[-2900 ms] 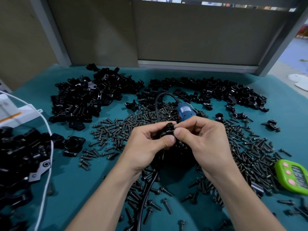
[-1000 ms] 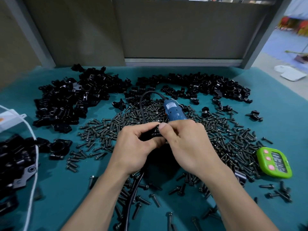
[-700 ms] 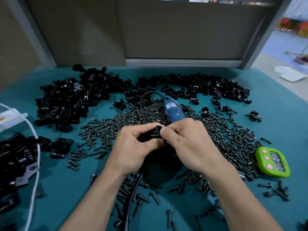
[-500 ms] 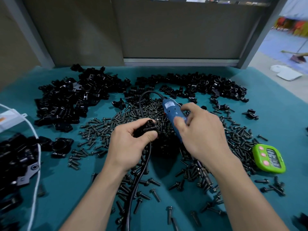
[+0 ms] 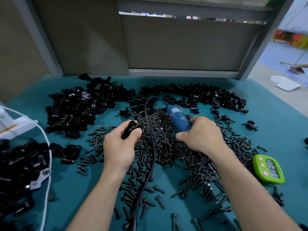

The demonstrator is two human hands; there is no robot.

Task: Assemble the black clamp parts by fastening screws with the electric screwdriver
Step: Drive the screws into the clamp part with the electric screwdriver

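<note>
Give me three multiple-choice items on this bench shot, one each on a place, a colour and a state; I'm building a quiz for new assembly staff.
1. Where does the green timer lie?
A. right of the screw pile
B. on the left parts heap
C. against the back wall

2. What colour is the electric screwdriver body?
A. red
B. blue
C. yellow

3. What is the left hand doing?
A. resting empty
B. gripping a black clamp part
C. pressing the timer

Key: 1 A, it sits on the mat beside the right forearm; 2 B, blue shows above the right hand; 3 B, the black clamp part sticks out between thumb and fingers.
</note>
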